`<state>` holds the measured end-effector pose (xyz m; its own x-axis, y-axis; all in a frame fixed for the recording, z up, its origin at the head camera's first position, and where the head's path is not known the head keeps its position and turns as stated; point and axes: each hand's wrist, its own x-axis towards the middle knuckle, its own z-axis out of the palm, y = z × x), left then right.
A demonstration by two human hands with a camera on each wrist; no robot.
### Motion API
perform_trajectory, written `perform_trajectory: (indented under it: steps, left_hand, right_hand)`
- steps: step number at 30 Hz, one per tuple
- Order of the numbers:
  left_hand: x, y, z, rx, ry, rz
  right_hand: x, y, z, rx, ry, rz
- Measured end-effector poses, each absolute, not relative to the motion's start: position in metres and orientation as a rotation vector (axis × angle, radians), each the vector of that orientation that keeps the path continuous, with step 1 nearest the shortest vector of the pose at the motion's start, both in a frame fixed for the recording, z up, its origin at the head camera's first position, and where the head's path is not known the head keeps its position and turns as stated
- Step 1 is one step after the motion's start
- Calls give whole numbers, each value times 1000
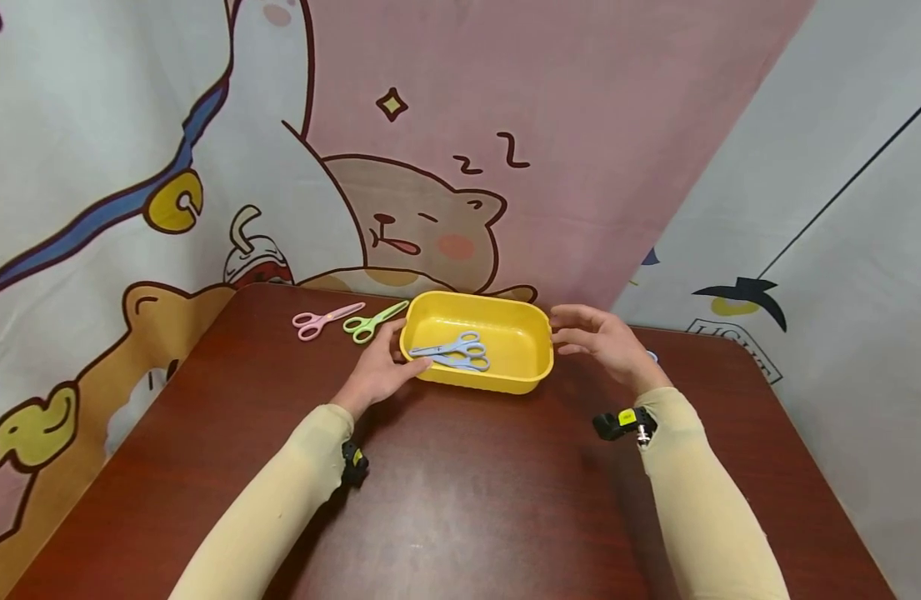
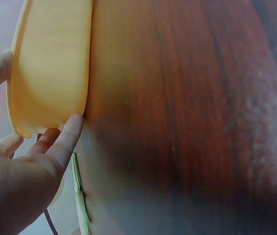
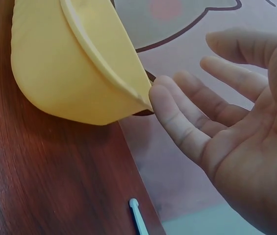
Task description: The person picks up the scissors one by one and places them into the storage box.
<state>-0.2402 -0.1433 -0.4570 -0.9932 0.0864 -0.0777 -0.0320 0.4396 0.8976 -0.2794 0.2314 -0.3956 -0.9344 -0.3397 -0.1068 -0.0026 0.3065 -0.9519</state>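
A yellow plastic basket [image 1: 505, 385] is at the back middle of the table, and two pairs of blue scissors [image 1: 468, 343] lie overlapping in its left part. My left hand [image 1: 377, 367] grips the basket's left end, the thumb over the rim and the fingers against the outer wall, as the left wrist view also shows. At the other end is my right hand [image 1: 598, 340], its fingers loosely spread. In the right wrist view a fingertip [image 3: 163, 100] is right by the basket's corner; whether it touches, I cannot tell.
Pink scissors [image 1: 325, 320] and green scissors [image 1: 373, 322] lie left of the basket. Part of a blue thing [image 1: 653, 356] shows behind my right wrist; the rest is hidden. A printed cloth [image 1: 580, 167] hangs behind the brown table [image 1: 460, 500].
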Motion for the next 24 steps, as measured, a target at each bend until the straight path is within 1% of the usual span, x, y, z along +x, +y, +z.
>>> perform_trajectory:
  steps: [11,24]
  left_hand:
    - [-241,-142,-455,36,2579,1589]
    - [-240,-140,-455,17,2571,1579]
  right_hand:
    - [-274,248,-396,-267,2365,-1678]
    - [-266,272,-399,-241,2387,-1800]
